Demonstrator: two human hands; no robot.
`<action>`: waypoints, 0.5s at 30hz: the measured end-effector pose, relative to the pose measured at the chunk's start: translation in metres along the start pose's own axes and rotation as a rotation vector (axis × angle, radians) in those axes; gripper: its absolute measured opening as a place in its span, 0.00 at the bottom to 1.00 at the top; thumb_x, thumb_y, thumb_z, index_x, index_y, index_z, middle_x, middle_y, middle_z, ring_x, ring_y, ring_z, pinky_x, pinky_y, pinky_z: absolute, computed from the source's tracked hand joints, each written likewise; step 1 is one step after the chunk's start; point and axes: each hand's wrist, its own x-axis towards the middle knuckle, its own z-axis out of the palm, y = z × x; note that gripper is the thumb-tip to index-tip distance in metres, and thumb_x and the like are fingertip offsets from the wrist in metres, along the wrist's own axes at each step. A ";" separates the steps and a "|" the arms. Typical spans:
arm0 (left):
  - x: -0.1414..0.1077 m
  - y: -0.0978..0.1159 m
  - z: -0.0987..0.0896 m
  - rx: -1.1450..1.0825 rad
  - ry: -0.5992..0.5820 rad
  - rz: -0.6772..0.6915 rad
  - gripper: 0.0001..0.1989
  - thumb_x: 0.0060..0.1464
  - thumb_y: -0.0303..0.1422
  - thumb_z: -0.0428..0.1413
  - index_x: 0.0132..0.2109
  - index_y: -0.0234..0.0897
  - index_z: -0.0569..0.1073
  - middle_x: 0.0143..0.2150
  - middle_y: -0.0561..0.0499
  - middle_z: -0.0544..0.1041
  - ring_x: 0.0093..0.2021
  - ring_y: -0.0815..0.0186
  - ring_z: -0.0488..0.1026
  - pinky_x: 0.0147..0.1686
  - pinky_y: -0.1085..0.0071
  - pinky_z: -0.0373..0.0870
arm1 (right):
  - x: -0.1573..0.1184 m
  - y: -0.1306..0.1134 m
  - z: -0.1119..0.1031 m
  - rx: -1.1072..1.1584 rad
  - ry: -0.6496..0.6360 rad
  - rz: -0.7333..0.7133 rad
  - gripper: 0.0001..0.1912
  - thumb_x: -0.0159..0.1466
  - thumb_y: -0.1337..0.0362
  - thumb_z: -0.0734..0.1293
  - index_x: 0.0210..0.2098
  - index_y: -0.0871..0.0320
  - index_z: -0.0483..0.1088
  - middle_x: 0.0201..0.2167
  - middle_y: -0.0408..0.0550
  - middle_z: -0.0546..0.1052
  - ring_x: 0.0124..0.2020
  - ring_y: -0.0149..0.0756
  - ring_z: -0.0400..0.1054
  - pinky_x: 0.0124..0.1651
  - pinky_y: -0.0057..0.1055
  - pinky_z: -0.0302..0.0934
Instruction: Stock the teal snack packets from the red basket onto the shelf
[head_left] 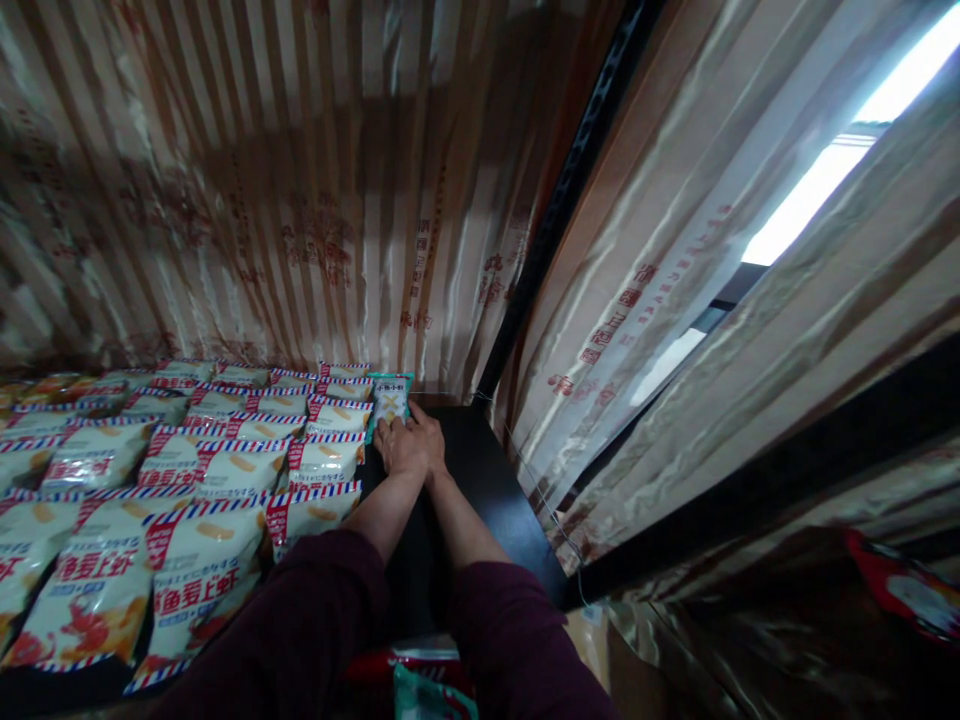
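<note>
A small green-and-white snack bag (pixel 391 396) stands upright at the back of the black shelf (pixel 495 500), beside the end of the rows of white snack bags. My left hand (pixel 401 447) has its fingers closed at the front lower part of this bag. Pressed against it, my right hand (pixel 428 440) grips the bag's right lower edge. The two hands partly overlap, so some of the fingers are hidden. White snack bags (pixel 330 455) with red-and-blue striped edges lie close to my left hand.
More white snack bags (pixel 206 560) fill the shelf's left side in rows. Striped printed curtains (pixel 360 200) hang behind and to the right, with a black post (pixel 555 220) at the corner. A thin wire (pixel 536 490) runs along the right edge. A green packet (pixel 431 695) is below my forearms.
</note>
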 end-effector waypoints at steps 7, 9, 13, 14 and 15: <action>0.001 -0.006 0.000 0.017 -0.023 -0.010 0.15 0.54 0.31 0.49 0.47 0.33 0.73 0.50 0.37 0.73 0.61 0.47 0.57 0.57 0.49 0.51 | 0.006 0.000 -0.001 0.001 -0.031 0.003 0.21 0.61 0.67 0.62 0.54 0.50 0.67 0.44 0.44 0.77 0.44 0.32 0.68 0.47 0.24 0.60; 0.002 -0.007 0.002 0.019 -0.025 -0.006 0.15 0.54 0.31 0.49 0.47 0.33 0.72 0.51 0.37 0.73 0.61 0.47 0.56 0.57 0.50 0.50 | 0.008 0.000 -0.001 0.003 -0.052 -0.009 0.22 0.61 0.68 0.62 0.55 0.51 0.65 0.44 0.44 0.77 0.43 0.31 0.69 0.47 0.24 0.61; 0.003 -0.010 0.006 0.016 -0.032 0.020 0.16 0.55 0.32 0.48 0.48 0.33 0.72 0.51 0.38 0.73 0.62 0.48 0.56 0.57 0.50 0.51 | 0.009 0.000 -0.002 0.017 -0.066 -0.025 0.24 0.62 0.68 0.60 0.58 0.52 0.62 0.44 0.44 0.77 0.43 0.31 0.70 0.47 0.23 0.61; 0.003 -0.010 0.006 0.014 -0.037 0.035 0.16 0.56 0.32 0.47 0.48 0.32 0.72 0.51 0.38 0.73 0.62 0.48 0.56 0.57 0.50 0.51 | 0.010 0.000 -0.002 0.024 -0.066 -0.020 0.24 0.62 0.68 0.60 0.58 0.52 0.61 0.44 0.44 0.77 0.43 0.31 0.70 0.47 0.23 0.61; 0.003 -0.011 0.007 0.011 -0.045 0.053 0.16 0.56 0.31 0.47 0.48 0.32 0.72 0.50 0.37 0.73 0.62 0.48 0.56 0.57 0.50 0.51 | 0.010 0.000 -0.002 0.031 -0.066 -0.015 0.25 0.62 0.68 0.60 0.59 0.52 0.61 0.44 0.44 0.77 0.42 0.31 0.70 0.46 0.23 0.62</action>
